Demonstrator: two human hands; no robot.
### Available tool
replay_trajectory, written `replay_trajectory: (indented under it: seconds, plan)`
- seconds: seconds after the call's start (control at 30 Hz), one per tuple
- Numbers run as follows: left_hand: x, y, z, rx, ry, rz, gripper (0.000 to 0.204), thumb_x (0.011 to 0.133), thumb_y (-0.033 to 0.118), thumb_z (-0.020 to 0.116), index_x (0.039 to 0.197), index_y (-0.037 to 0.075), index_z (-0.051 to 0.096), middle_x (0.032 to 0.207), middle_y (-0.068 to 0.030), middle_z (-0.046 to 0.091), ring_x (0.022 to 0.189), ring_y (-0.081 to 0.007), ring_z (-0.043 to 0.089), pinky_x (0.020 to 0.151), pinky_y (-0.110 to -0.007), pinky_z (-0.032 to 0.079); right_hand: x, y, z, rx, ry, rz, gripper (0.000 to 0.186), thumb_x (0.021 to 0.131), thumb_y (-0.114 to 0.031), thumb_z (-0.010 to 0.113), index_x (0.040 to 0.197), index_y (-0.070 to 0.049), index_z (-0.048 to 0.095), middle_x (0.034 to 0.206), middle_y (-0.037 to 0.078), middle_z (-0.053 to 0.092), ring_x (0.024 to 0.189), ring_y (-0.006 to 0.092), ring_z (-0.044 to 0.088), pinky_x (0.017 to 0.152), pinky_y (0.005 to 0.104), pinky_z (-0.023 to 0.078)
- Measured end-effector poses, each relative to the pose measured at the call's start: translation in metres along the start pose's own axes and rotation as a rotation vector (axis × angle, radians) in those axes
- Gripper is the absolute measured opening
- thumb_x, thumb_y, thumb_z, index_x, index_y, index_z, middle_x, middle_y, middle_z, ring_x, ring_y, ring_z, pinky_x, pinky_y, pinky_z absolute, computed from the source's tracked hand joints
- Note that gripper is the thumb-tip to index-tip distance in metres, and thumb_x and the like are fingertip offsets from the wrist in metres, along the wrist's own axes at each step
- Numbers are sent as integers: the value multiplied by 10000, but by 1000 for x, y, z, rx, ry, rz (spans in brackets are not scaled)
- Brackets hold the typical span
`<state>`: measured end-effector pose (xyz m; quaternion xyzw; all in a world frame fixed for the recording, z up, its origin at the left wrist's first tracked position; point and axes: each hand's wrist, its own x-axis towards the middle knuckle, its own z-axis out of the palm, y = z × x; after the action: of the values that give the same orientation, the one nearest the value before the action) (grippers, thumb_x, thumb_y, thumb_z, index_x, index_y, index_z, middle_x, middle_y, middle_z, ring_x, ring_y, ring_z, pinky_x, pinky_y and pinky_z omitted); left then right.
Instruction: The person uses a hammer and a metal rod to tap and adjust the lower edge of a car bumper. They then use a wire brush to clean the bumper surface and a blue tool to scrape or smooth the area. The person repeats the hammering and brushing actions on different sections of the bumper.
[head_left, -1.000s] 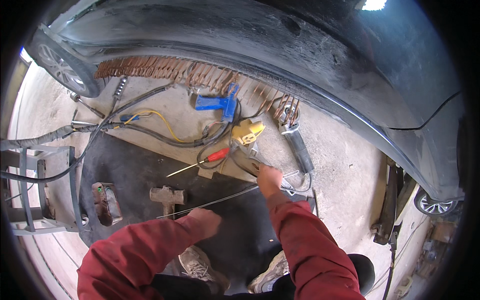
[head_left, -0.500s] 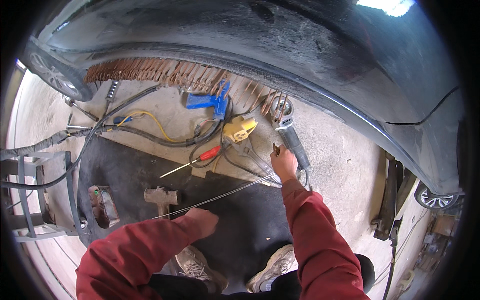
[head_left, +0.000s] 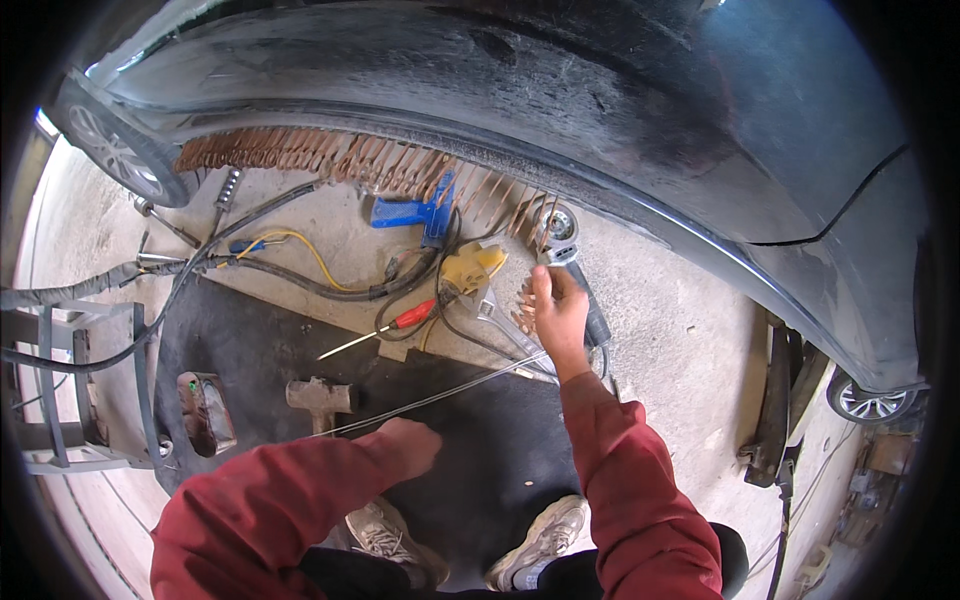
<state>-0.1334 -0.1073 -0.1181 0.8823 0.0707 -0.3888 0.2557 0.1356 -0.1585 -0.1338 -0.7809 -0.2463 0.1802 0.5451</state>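
Beyond the mat, my right hand (head_left: 562, 315) is closed, thumb up, over the body of the angle grinder (head_left: 591, 300). Several small copper-coloured metal pieces (head_left: 524, 305) fan out from its left side; the fingers hide their other ends. Nearer me, my left hand (head_left: 410, 447) is curled into a fist, and anything inside it is hidden. Two thin metal rods (head_left: 440, 398) run slantwise just beyond that fist toward my right wrist. A row of copper-coloured wire loops (head_left: 330, 150) stands along the lower edge of the dark car panel (head_left: 400, 60).
On the floor lie a blue gun-shaped tool (head_left: 432, 212), a yellow power outlet block (head_left: 470, 268), a red-handled screwdriver (head_left: 412, 314), an adjustable wrench (head_left: 495, 310) and cables (head_left: 350, 290). A hammer (head_left: 322, 397) and a metal box (head_left: 206, 413) rest on the black mat (head_left: 480, 490).
My right hand has moved a little away from me and turned, thumb now up. Copper-coloured pieces now show beside it. The left fist has hardly moved.
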Motion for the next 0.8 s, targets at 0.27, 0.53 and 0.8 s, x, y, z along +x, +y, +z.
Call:
replay_trajectory:
  seconds: [0.27,0.53,0.8]
  plan:
    - [7,9,2,34,11,41,269,846,293,555,933,66,670,895,-156,694,881,-360,666,764,-469,535,-12,-127,-3,250,-72,6,442,976,-399,561,887,28,634,684,64,620,566,117,591,515,251,457]
    - [-7,7,5,44,62,35,260,844,283,554,931,70,675,891,-148,696,888,-348,669,770,-464,535,-9,-128,-10,-100,73,-224,477,993,-372,528,707,4,589,565,-11,459,527,76,386,493,274,322]
    - [-22,15,-5,31,46,4,223,832,158,556,919,62,738,950,-157,715,929,-318,690,792,-415,552,-6,-127,-13,-91,62,-183,449,987,-305,525,691,21,614,524,102,513,496,175,496,521,351,413]
